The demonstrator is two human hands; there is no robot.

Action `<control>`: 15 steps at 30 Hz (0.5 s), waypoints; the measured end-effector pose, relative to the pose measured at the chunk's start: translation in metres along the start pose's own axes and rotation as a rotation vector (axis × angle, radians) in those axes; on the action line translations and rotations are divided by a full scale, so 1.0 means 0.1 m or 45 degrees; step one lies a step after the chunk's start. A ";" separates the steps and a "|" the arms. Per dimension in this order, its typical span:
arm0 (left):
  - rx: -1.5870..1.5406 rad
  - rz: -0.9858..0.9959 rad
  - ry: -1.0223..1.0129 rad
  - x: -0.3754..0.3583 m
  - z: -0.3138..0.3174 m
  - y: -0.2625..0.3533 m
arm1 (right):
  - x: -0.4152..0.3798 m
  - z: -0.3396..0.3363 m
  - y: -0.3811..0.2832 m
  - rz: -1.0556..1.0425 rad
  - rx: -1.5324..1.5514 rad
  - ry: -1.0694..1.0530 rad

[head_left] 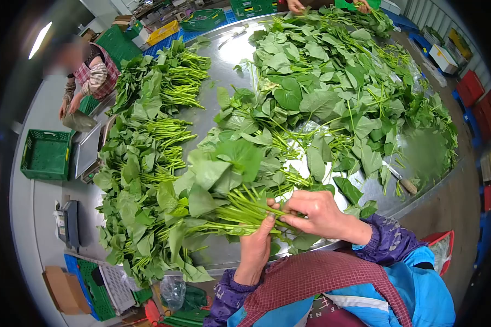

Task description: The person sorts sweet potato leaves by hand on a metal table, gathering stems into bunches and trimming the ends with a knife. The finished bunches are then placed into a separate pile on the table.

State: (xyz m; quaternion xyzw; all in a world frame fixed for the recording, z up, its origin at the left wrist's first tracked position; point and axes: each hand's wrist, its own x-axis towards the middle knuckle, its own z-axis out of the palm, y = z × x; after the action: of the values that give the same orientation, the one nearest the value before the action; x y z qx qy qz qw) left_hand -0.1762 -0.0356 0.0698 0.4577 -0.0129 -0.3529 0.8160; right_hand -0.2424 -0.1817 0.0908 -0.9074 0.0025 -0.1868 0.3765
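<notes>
My left hand point(256, 242) is closed around a bunch of leafy green stems point(240, 210), likely sweet potato greens, its thumb across the stalks. The leaves of this bunch point to the left and away from me. At the cut ends, the fingers of my right hand point(313, 212) are pinched together on the stems. A large loose heap of the same greens point(333, 92) covers the metal table point(202, 122) ahead and to the right. Along the left side lie gathered bunches point(153, 141), stems facing right. A knife with a wooden handle point(406, 185) rests near the right edge.
A co-worker point(90, 71) stands at the far left, holding something. Another person's hands point(296, 6) reach in at the table's far end. A green crate point(46, 154), a scale-like tray point(87, 150) and cardboard point(65, 290) are on the left. Red crates point(470, 87) stand right.
</notes>
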 end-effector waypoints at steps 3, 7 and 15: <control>-0.044 0.034 0.022 0.00 0.01 0.00 | 0.00 -0.02 -0.02 0.184 0.261 0.085; -0.389 0.121 0.155 0.08 -0.11 0.16 | 0.01 -0.27 0.25 0.850 1.120 0.598; -0.312 0.277 0.098 0.00 -0.36 0.39 | -0.09 0.10 0.90 0.505 -0.426 0.048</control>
State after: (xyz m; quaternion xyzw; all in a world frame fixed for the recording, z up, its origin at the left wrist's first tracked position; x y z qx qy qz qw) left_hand -0.1422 0.0037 0.0784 0.3639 0.0120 -0.2437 0.8989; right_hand -0.2350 -0.2377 0.0195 -0.9352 0.2181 -0.1230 0.2504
